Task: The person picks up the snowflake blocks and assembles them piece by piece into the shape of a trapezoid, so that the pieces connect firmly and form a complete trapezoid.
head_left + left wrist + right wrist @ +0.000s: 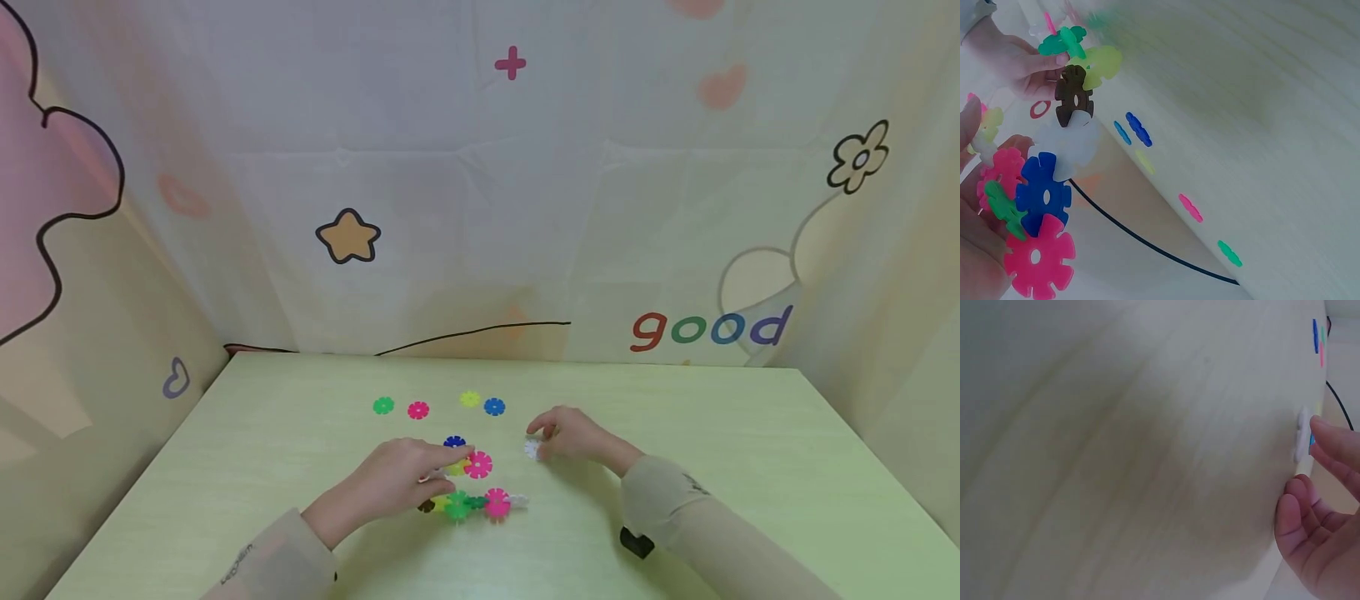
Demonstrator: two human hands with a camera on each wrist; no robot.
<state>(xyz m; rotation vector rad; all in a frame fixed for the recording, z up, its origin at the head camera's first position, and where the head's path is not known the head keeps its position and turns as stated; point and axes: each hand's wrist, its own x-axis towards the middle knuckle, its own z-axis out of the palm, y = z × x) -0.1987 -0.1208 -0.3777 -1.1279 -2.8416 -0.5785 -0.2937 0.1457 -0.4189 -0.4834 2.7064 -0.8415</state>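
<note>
My left hand [393, 475] pinches a chain of interlocked snowflake discs between thumb and fingers. In the left wrist view the near part shows pink, green and blue discs [1046, 197], and a white disc leads to brown [1074, 97], yellow and green ones. A row with a green disc [458, 505], a pink disc [497, 503] and a white end shows below this hand in the head view. Over on the right, my right hand [573, 435] reaches down with bent fingers around a white snowflake disc [531, 450]. Its fingertips are right at the disc, which lies against the tabletop in the right wrist view.
Loose discs lie farther back: green [383, 406], pink [418, 410], yellow [470, 399] and blue [494, 407]. A dark blue disc [454, 442] shows just past the left hand. Behind the pale tabletop [750, 450] hangs a printed cloth [480, 208].
</note>
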